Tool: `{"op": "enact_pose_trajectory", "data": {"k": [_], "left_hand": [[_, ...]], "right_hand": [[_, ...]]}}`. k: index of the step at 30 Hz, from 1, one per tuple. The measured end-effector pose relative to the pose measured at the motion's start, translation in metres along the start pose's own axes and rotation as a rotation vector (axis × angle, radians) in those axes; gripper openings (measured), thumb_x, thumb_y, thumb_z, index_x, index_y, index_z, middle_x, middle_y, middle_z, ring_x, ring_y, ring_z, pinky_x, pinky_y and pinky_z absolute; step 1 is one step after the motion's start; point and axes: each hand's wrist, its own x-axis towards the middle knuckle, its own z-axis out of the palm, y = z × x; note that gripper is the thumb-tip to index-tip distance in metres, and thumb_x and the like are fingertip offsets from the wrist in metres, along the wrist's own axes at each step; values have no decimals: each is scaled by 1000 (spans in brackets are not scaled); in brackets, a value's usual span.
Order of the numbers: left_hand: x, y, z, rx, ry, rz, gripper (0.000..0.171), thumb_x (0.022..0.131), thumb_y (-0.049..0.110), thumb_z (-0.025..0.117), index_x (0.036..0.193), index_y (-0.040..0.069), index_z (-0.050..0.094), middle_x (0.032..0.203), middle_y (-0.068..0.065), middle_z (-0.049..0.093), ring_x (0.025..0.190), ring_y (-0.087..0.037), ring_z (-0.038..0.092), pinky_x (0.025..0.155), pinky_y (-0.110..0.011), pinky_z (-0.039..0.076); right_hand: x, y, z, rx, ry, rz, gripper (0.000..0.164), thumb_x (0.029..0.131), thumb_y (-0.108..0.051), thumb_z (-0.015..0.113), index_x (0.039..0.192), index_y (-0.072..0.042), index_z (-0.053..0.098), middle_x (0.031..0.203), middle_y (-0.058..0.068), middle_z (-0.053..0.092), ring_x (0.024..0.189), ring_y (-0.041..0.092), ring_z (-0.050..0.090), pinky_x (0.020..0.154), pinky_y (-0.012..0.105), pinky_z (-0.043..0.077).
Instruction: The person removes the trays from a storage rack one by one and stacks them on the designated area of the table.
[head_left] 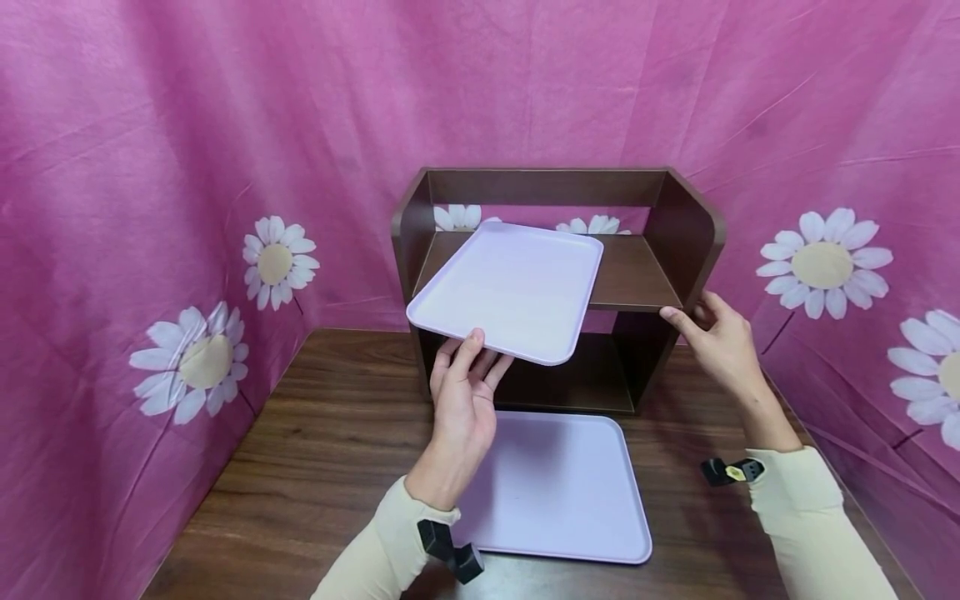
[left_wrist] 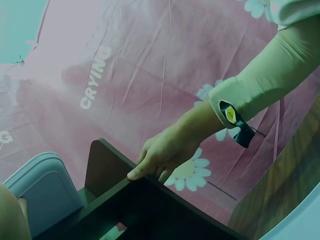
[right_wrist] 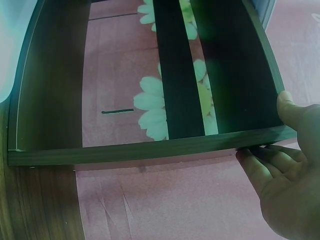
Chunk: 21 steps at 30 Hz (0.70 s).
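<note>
In the head view my left hand [head_left: 463, 412] holds a pale lilac tray [head_left: 517, 287] by its near edge, thumb on the rim and fingers beneath. The tray is tilted in front of the upper level of a dark brown two-level shelf [head_left: 633, 271]. My right hand [head_left: 723, 342] grips the shelf's right side panel, the thumb at the front edge. In the right wrist view the fingers [right_wrist: 255, 172] lie along the panel's outer side. A second lilac tray [head_left: 558, 492] lies flat on the table before the shelf, partly hidden by my left forearm.
The shelf stands on a wood-grain table [head_left: 322, 450], toward its back. A pink cloth [head_left: 337, 100] with white daisies hangs behind and at both sides. The shelf's lower compartment [head_left: 566, 375] sits under the held tray.
</note>
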Motion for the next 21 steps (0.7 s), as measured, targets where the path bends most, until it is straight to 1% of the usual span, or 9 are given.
{"op": "enact_pose_trajectory", "data": {"k": [3,7,11,13,14,17,18,21], "left_hand": [[1,1,-1,0,12,-10,16,99,5,70,107,13,58,99,-2,75,89,-17,79,84,-40,68],[3,3,-3,8,-1,-20,9,100,5,70,105,10,64,97,-2,77,89,-17,80,82,-38,68],[4,7,-3,12,-21,-28,4,101,7,70,105,6,70,96,-3,79,89,-17,80,82,-37,68],[5,9,-2,8,-26,-30,4,101,8,70,104,6,70,95,-3,79,88,-17,80,81,-37,68],[6,9,-2,7,-26,-30,3,101,8,70,103,6,70,95,-3,78,87,-17,80,81,-37,68],[7,11,-2,5,-28,-29,4,100,8,71,101,6,69,93,-3,78,84,-17,79,78,-36,69],[8,12,-2,6,-27,-28,2,100,8,71,101,6,69,92,-3,78,83,-17,79,77,-36,69],[8,14,-2,14,-26,-25,2,100,6,70,98,7,70,90,-3,77,80,-16,79,75,-35,69]], "right_hand": [[0,0,0,-3,0,-1,55,99,-44,75,138,-8,64,97,-31,67,77,-5,55,68,12,41],[-1,0,0,-18,6,3,55,99,-46,75,139,-9,64,105,-18,73,81,-3,55,70,11,40],[0,0,1,-22,3,6,56,99,-45,75,140,-8,63,117,8,78,85,-4,55,71,11,40],[0,1,1,-19,0,6,56,100,-45,74,141,-8,63,124,19,75,87,-5,54,72,10,40],[0,1,2,-16,-1,6,56,100,-45,74,141,-8,63,126,23,74,87,-5,54,72,10,40],[1,1,2,-15,0,8,56,100,-45,74,141,-8,63,128,24,72,89,-8,54,73,9,40],[1,1,1,-17,2,8,56,100,-45,74,140,-8,63,125,18,76,89,-8,54,73,9,40],[1,1,1,-23,3,10,56,99,-46,75,139,-8,64,124,15,77,89,-7,55,74,10,40]]}}
